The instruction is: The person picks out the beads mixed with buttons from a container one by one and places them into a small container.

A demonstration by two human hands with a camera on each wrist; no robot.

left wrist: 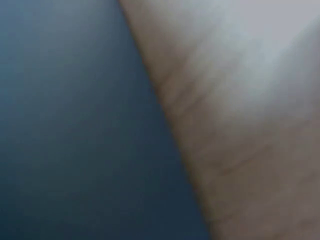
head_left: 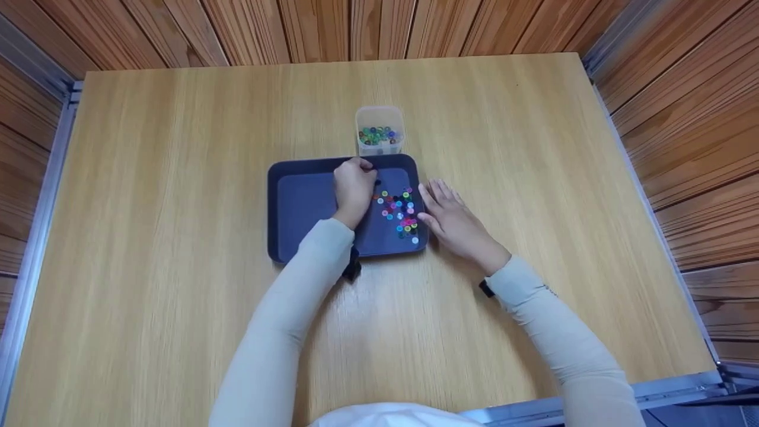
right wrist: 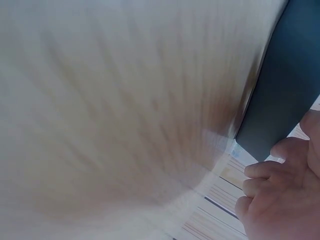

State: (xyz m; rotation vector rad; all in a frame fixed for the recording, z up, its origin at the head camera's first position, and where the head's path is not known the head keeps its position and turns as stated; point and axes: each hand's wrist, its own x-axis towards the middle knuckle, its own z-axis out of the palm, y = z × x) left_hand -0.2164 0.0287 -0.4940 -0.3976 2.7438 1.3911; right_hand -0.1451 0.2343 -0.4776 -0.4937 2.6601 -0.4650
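My left hand (head_left: 354,188) reaches over the dark blue tray (head_left: 308,207), its fingers curled close to the far rim. I cannot tell whether its fingertips pinch something. To the right of this hand, many small colourful round pieces that look like buttons (head_left: 400,216) lie scattered in the tray's right part. My right hand (head_left: 453,222) rests against the tray's right side with its fingers extended. In the right wrist view that hand (right wrist: 285,195) shows beside the tray's outer wall (right wrist: 280,85). Blurred skin and dark blue fill the left wrist view.
Just behind the tray stands a clear plastic container (head_left: 379,114) with glass marbles (head_left: 378,136) in it. Both are on a light wooden table (head_left: 178,207), with wood-panel walls (head_left: 320,29) at the back and sides.
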